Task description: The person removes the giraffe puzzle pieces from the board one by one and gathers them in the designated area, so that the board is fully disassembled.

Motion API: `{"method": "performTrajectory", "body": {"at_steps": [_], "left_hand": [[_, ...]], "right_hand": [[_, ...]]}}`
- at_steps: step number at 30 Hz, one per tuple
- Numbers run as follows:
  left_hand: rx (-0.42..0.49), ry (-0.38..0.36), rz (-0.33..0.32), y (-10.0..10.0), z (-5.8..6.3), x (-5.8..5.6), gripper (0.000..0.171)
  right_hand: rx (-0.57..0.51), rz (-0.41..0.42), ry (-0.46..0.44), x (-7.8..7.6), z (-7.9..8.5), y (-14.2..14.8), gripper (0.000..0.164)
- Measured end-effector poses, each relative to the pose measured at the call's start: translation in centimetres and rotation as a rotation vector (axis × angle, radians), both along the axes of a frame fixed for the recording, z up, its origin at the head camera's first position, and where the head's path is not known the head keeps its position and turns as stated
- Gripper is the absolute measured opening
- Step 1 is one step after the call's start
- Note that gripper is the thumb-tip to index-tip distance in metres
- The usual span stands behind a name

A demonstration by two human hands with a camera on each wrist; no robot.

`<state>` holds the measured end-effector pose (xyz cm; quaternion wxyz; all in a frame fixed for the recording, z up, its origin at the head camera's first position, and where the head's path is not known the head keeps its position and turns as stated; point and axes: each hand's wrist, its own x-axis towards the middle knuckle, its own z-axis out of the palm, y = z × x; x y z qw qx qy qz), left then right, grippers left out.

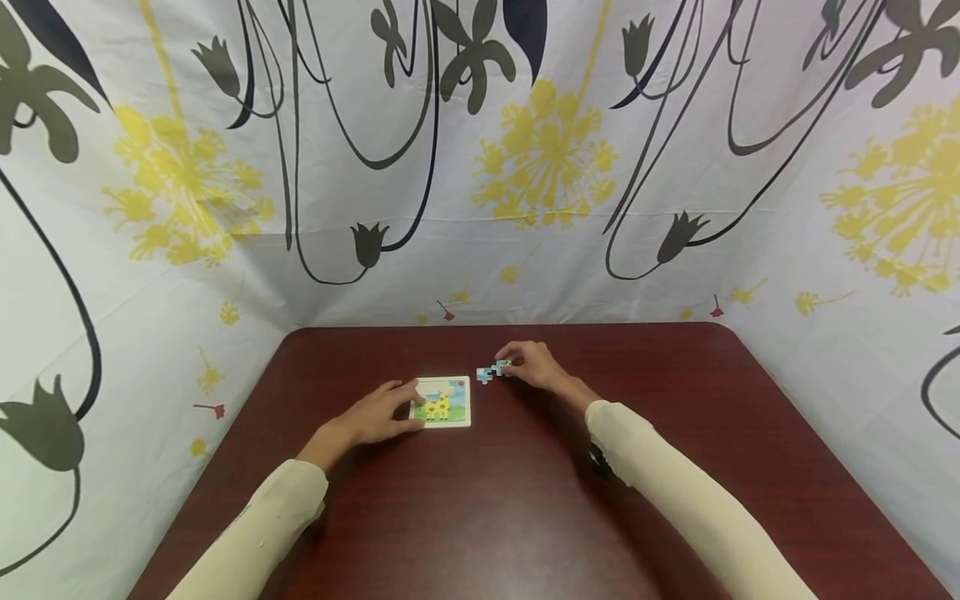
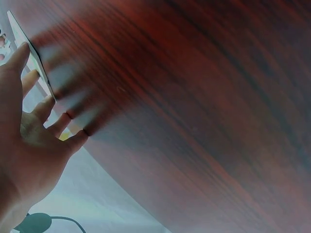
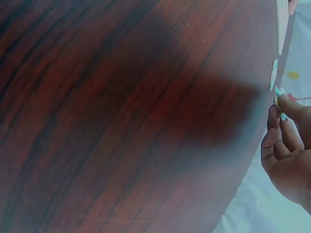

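A small framed jigsaw puzzle [image 1: 467, 408] with a yellow giraffe picture lies on the table. My left hand [image 1: 372, 417] rests at its left side, fingers spread, with fingertips and thumb touching the frame. In the left wrist view that hand [image 2: 36, 141] is by the thin edge of the puzzle board [image 2: 43, 73]. To the right of the board, my right hand [image 1: 536, 367] pinches a light-blue puzzle piece [image 1: 500, 366] between thumb and finger. Another puzzle piece [image 1: 483, 376] lies right beside it; whether the two touch is unclear. The right wrist view shows the pinched piece [image 3: 277, 101] edge-on.
The dark reddish-brown table [image 1: 480, 508] has rounded far corners. A white cloth [image 1: 465, 192] with yellow and grey flower prints hangs behind and at both sides. A dark object [image 1: 600, 458] shows under the right sleeve's cuff.
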<state>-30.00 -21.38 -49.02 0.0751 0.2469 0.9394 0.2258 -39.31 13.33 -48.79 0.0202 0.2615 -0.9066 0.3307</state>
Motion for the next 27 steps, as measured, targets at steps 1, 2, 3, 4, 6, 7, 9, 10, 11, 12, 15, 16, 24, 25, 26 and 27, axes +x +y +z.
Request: {"method": "performTrajectory", "body": {"at_steps": [1,2,3,4,6,7,9,10,11,12,15,16,24,25,26,27], "left_hand": [[0.000,0.000,0.001,-0.01,-0.01,0.00,0.048],[0.001,-0.001,0.001,-0.01,-0.02,0.00,0.048],[0.002,-0.002,0.002,0.00,-0.02,0.00,0.048],[0.003,-0.002,0.001,-0.01,-0.02,0.00,0.048],[0.006,-0.001,-0.001,0.02,0.03,0.03,0.048],[0.008,-0.001,-0.002,0.03,0.06,0.04,0.048],[0.010,0.002,-0.004,0.06,0.13,0.07,0.048],[0.010,0.002,-0.005,0.07,0.17,0.08,0.048],[0.011,0.002,-0.006,0.10,0.20,0.10,0.048],[0.011,0.003,-0.007,0.11,0.23,0.10,0.047],[0.010,0.004,-0.006,0.16,0.27,0.13,0.047],[0.009,0.005,-0.005,0.16,0.28,0.14,0.047],[0.006,0.009,0.000,0.10,0.28,0.18,0.047],[0.006,0.009,-0.001,0.08,0.27,0.19,0.047],[0.007,0.008,-0.002,0.06,0.26,0.20,0.047],[0.008,0.005,-0.002,0.05,0.28,0.22,0.047]], "right_hand": [[0.001,-0.004,-0.004,-0.04,-0.05,0.09,0.020],[0.001,-0.006,-0.007,-0.07,-0.11,0.19,0.020],[0.005,-0.008,-0.011,-0.09,-0.15,0.28,0.020],[0.010,-0.010,-0.009,-0.09,-0.19,0.37,0.019],[0.021,-0.014,-0.014,-0.11,-0.28,0.51,0.019],[0.029,-0.017,-0.016,-0.10,-0.32,0.57,0.019],[0.048,-0.023,-0.018,-0.09,-0.44,0.69,0.020],[0.056,-0.028,-0.022,-0.08,-0.50,0.73,0.020],[0.062,-0.034,-0.028,-0.07,-0.56,0.76,0.020],[0.070,-0.039,-0.030,-0.05,-0.61,0.79,0.021],[0.086,-0.052,-0.030,0.01,-0.71,0.80,0.019],[0.090,-0.055,-0.029,0.03,-0.73,0.79,0.018],[0.088,-0.059,-0.029,0.12,-0.95,0.76,0.018],[0.085,-0.059,-0.029,0.13,-0.97,0.75,0.019],[0.081,-0.059,-0.030,0.15,-0.98,0.73,0.020],[0.077,-0.058,-0.030,0.17,-0.96,0.71,0.021]]}}
